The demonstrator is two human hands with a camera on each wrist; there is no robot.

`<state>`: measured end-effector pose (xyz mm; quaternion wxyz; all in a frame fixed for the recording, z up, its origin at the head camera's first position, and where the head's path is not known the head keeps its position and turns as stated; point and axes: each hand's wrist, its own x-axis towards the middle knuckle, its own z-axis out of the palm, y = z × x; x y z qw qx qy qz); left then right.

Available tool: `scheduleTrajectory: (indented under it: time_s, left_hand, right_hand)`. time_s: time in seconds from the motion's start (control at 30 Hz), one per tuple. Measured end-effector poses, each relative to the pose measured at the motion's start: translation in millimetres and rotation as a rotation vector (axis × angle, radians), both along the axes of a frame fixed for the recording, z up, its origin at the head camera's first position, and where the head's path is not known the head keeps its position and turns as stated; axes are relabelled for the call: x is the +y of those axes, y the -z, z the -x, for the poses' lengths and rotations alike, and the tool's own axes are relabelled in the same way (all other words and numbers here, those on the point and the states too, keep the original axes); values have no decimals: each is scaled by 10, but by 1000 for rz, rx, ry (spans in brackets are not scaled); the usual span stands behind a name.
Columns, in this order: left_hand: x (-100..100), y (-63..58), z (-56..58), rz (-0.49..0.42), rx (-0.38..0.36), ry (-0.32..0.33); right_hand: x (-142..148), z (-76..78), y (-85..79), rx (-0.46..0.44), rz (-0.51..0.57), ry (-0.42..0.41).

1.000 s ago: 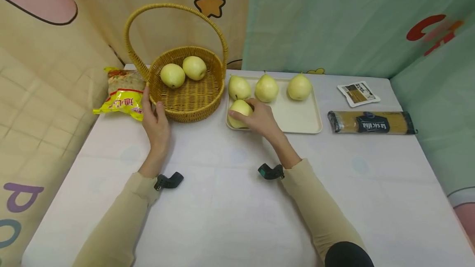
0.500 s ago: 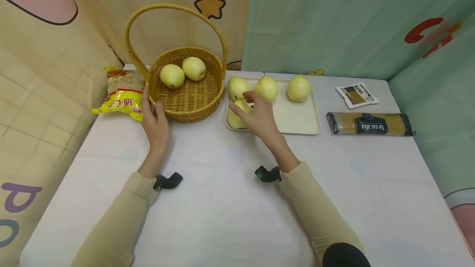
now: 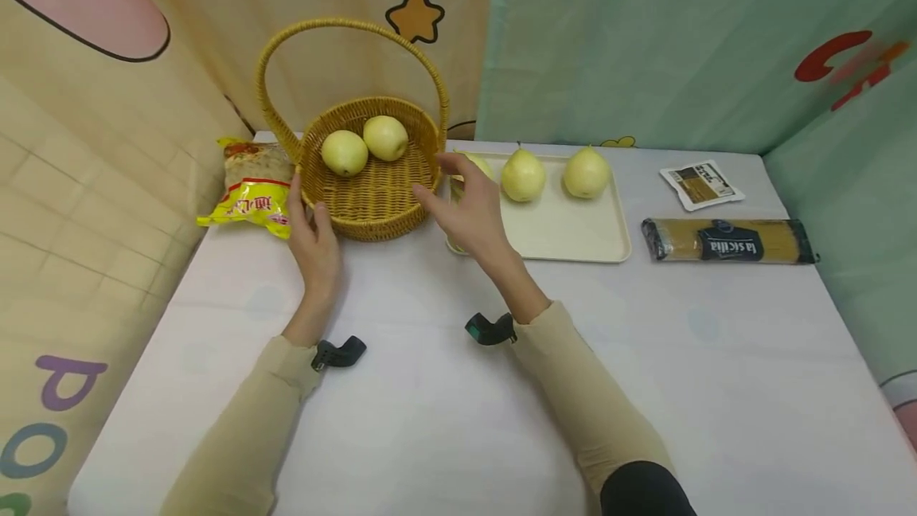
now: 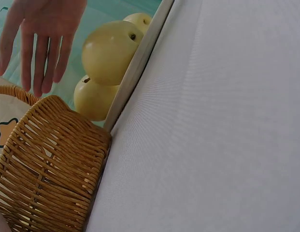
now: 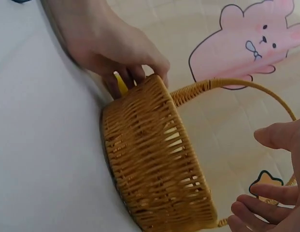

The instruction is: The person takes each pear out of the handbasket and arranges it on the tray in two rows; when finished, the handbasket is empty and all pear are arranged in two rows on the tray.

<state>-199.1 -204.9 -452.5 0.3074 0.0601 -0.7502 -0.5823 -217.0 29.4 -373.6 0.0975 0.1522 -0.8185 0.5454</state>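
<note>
My left hand (image 3: pixel 315 249) rests against the near left side of the wicker basket (image 3: pixel 380 227), fingertips at its rim. Two pale yellow-green pears (image 3: pixel 345 153) lie inside the basket, below its tall arched handle. My right hand (image 3: pixel 469 209) hovers between the basket's right rim and the cream tray (image 3: pixel 573 233), fingers spread and holding nothing. On the tray, two pears (image 3: pixel 523 175) show fully, while my right hand covers most of the pears at its left end. The left wrist view shows these pears (image 4: pixel 108 53) close to the basket, with the right hand's fingers (image 4: pixel 41 60) extended above the basket.
A yellow snack bag (image 3: pixel 251 189) leans beside the basket's left side. Right of the tray lie a small white packet (image 3: pixel 702 184) and a long pack of spaghetti (image 3: pixel 729 241). Printed curtains (image 3: pixel 609 38) hang right behind the white table (image 3: pixel 408 388).
My right hand has let go of the front left pear, which stays on the tray, and has moved left toward the basket's rim. My left hand keeps its place against the basket.
</note>
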Motion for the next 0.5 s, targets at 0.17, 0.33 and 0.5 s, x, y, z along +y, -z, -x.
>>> scheduleTrajectory:
  time_s: [0.17, 0.33, 0.5]
  left_hand:
    - [11, 23, 1, -5, 0, 7]
    - [5, -4, 20, -8, -17, 14]
    - [30, -30, 4, -13, -22, 1]
  right_hand:
    - [-315, 82, 3, 10, 115, -29]
    - [-608, 227, -15, 13, 196, -60]
    - [-800, 396, 26, -52, 188, -107]
